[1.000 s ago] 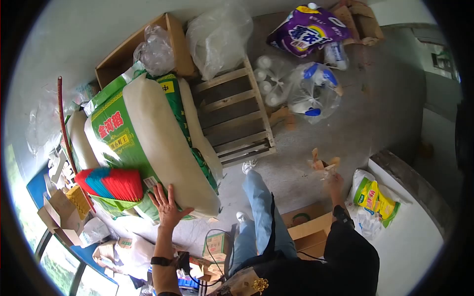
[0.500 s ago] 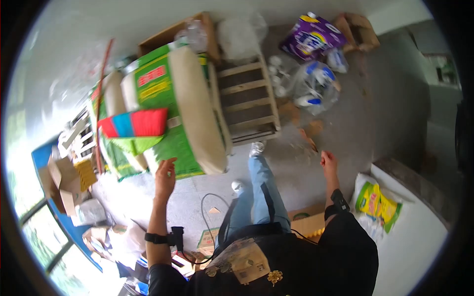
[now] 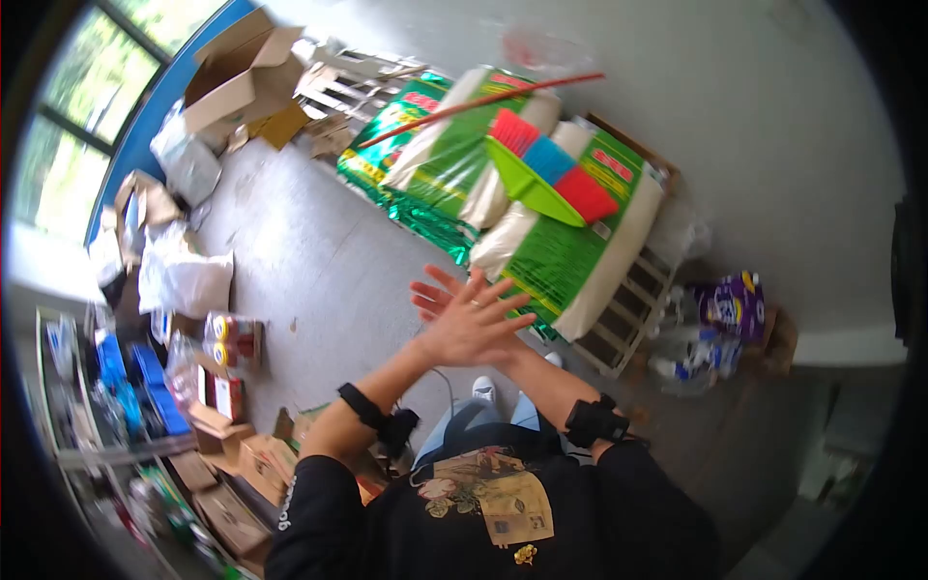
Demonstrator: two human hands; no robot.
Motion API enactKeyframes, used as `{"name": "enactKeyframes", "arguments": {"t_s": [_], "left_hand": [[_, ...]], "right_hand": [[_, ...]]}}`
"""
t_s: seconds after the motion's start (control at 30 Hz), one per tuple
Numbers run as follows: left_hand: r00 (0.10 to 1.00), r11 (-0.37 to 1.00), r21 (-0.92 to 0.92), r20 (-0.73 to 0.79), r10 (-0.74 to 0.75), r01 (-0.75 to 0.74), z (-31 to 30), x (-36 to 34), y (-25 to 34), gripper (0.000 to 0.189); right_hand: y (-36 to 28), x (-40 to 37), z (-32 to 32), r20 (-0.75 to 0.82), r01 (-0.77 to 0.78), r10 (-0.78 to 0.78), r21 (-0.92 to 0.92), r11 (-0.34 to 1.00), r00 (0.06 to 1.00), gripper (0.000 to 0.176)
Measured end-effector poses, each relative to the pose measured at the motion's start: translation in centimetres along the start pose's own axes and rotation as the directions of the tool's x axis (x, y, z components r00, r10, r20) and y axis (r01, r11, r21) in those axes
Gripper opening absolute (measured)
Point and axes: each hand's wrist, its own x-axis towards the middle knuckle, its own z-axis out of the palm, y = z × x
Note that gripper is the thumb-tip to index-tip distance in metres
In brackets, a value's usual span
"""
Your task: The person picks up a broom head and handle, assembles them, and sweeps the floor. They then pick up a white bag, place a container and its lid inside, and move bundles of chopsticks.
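My left hand is stretched out flat with its fingers spread, crossing over my right hand. The fingers of my right hand show behind it, also apart and pointing the other way; its palm is mostly covered. The two hands overlap and appear to touch, and I see nothing held in either. Beyond them lie the green-and-white sacks, stacked on a slatted pallet. On top of the sacks rest a green broom head with red and blue bristles and a long red stick.
An open cardboard box and white bags stand along the window side. Shelving and small cartons are at lower left. A purple package and a clear bag of bottles sit at right.
My view has swung to the left, so the sacks and pallet now appear further right. My hands, apart before, have come together and crossed in front of me.
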Motion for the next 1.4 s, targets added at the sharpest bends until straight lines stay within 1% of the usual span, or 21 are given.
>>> {"name": "enactKeyframes", "arguments": {"t_s": [0.1,0.17,0.23,0.27,0.3,0.33,0.37,0.43,0.5,0.53,0.57,0.6,0.7,0.77,0.83,0.9,1.03,1.17,1.27,1.3,1.4], "left_hand": [[0.885,0.846,0.272,-0.224,-0.409,0.459,-3.9,-8.6,-5.2,0.062],[0.433,0.438,0.090,-0.419,-0.798,0.894,-4.1,-13.3,-8.5,0.053],[0.309,0.377,-0.302,-0.250,-0.918,0.876,-0.2,-17.9,-12.8,0.050],[0.258,0.305,-0.477,-0.163,-0.952,0.824,0.3,-19.9,-13.7,0.049],[0.153,0.170,-0.809,-0.100,-0.983,0.563,-1.5,-16.8,-11.6,0.052],[0.106,0.222,-0.925,-0.198,-0.974,0.310,-1.7,-14.1,-9.7,0.060],[0.114,0.101,-0.986,-0.086,-0.990,0.132,-3.0,-14.1,-9.0,0.061],[0.246,-0.156,-0.958,0.095,-0.965,-0.241,-5.1,-12.9,-9.2,0.064],[0.473,-0.434,-0.745,0.181,-0.863,-0.506,-7.1,-11.9,-11.4,0.067],[0.621,-0.464,-0.746,0.088,-0.779,-0.477,-8.1,-12.2,-12.9,0.067],[0.746,-0.489,-0.752,-0.005,-0.666,-0.442,-9.4,-12.9,-14.3,0.067],[0.845,-0.504,-0.765,-0.097,-0.526,-0.401,-10.8,-13.4,-16.0,0.067],[0.442,0.015,-0.978,0.081,-0.893,0.210,-16.4,-12.6,-19.7,0.060],[0.306,0.020,-0.868,0.153,-0.940,0.496,-14.6,-15.0,-23.6,0.049],[0.094,-0.172,-0.838,0.256,-0.962,0.518,-11.5,-19.0,-25.2,0.039],[-0.176,-0.208,-0.899,0.150,-0.973,0.385,-8.4,-23.1,-24.9,0.035],[-0.581,-0.302,-0.950,0.205,-0.788,0.076,-8.9,-25.6,-22.4,0.021],[-0.675,-0.388,-0.915,0.214,-0.706,0.115,-8.7,-26.0,-20.8,0.017],[-0.685,-0.420,-0.893,0.204,-0.699,0.162,-8.2,-26.3,-20.8,0.019],[-0.688,-0.420,-0.891,0.197,-0.698,0.172,-8.3,-26.0,-21.2,0.020],[-0.646,-0.467,-0.856,0.229,-0.728,0.223,-8.3,-25.0,-22.3,0.023]], "right_hand": [[1.9,4.7,4.5,-0.157,-0.030,0.033,0.019,0.999,0.987,0.071],[1.9,6.9,7.7,-0.051,0.114,-0.138,-0.324,0.939,0.989,0.065],[1.4,9.2,11.7,0.217,0.376,-0.317,-0.679,0.631,0.923,0.064],[0.8,10.4,12.9,0.393,0.477,-0.297,-0.823,0.309,0.870,0.062],[0.6,11.9,13.2,0.565,0.572,-0.228,-0.819,-0.043,0.793,0.060],[2.5,13.9,11.4,0.577,0.559,-0.183,-0.817,-0.144,0.796,0.056],[3.6,15.6,9.6,0.588,0.559,-0.111,-0.802,-0.211,0.801,0.054],[3.8,18.6,5.6,0.589,0.549,0.015,-0.744,-0.381,0.808,0.050],[2.2,21.8,1.9,0.398,0.328,-0.074,-0.837,-0.439,0.914,0.044],[0.7,23.5,-2.4,0.352,0.285,-0.067,-0.841,-0.460,0.933,0.039],[-0.6,25.4,-6.9,0.176,0.176,-0.204,-0.984,-0.019,0.963,0.035],[-2.8,26.2,-9.7,0.193,0.087,-0.166,-0.863,-0.498,0.967,0.043],[-10.7,28.0,-22.1,-0.090,-0.220,-0.294,-0.867,-0.448,0.952,0.083],[-17.6,30.7,-24.9,-0.083,-0.303,-0.418,-0.815,-0.494,0.905,0.087],[-23.5,34.0,-27.1,-0.100,-0.395,-0.507,-0.760,-0.517,0.856,0.086],[-27.9,36.8,-30.6,-0.108,-0.433,-0.538,-0.732,-0.526,0.836,0.085],[-29.5,40.5,-32.1,-0.609,-0.695,-0.396,-0.394,-0.601,0.687,0.079],[-28.7,41.3,-34.6,-0.395,-0.527,-0.386,-0.362,-0.769,0.834,0.052],[-29.4,43.9,-35.6,-0.149,-0.543,-0.525,-0.318,-0.777,0.838,0.041],[-29.6,44.7,-36.1,0.181,-0.421,-0.510,-0.375,-0.826,0.841,0.036],[-29.7,44.7,-37.3,0.058,-0.312,-0.334,-0.237,-0.920,0.941,0.032]]}}
